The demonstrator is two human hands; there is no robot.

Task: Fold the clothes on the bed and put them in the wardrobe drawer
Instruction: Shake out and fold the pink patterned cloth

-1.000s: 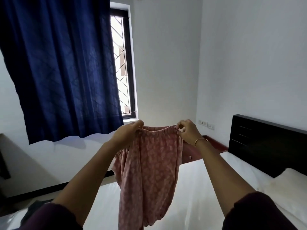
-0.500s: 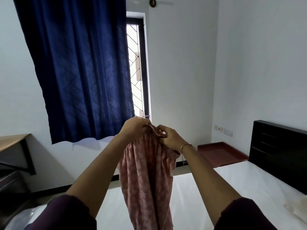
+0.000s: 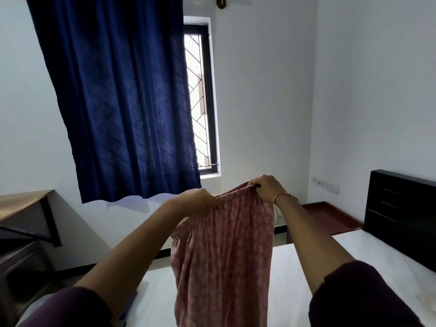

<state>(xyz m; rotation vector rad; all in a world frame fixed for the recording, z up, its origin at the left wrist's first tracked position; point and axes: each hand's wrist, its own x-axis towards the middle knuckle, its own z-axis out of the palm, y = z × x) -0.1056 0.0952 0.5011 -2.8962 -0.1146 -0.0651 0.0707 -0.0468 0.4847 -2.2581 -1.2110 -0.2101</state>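
Pink printed garment (image 3: 224, 256) hanging from both grips, left hand (image 3: 200, 200) and right hand (image 3: 266, 188) clamped on its top edge

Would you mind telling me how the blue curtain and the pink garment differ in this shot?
The blue curtain is dark and plain; the pink garment is pale with a small print. The curtain hangs at the window; the garment hangs above the bed, gripped by the left hand and right hand. Both drape in vertical folds.

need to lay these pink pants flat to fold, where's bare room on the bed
Bare white sheet lies on the bed between the hanging pink pants and the black headboard. Left of the pants it is tighter: a narrower strip of sheet, with something dark blue at that edge.
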